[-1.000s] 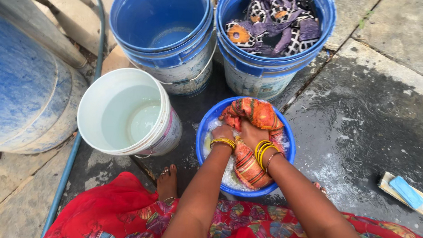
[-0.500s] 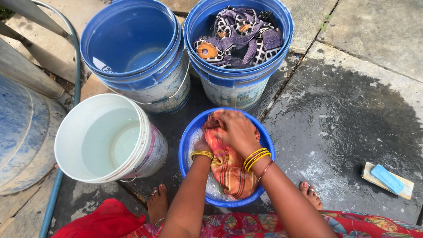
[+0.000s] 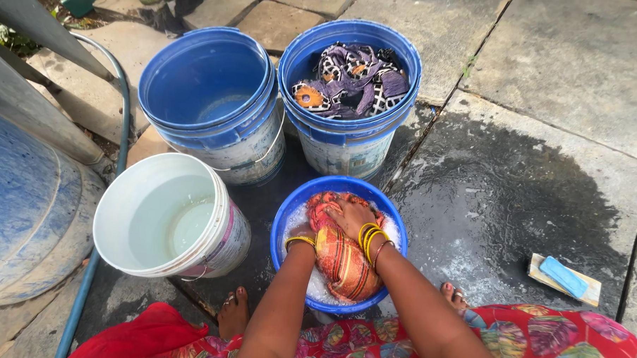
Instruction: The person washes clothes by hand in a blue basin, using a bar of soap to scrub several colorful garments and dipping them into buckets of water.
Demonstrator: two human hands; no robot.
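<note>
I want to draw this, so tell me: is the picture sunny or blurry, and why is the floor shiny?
Head view: soft, even daylight, no hard shadows; everything looks sharp, including the hands on the orange striped cloth; the wet dark paving shows a pale sheen; bucket rims curve slightly near the edges.

The orange striped cloth (image 3: 341,250) is lying bunched and wet in the blue basin (image 3: 289,213), partly sinking into white suds. The basin is sitting on the wet stone floor, just in front of two blue buckets and beside a white bucket.
</note>
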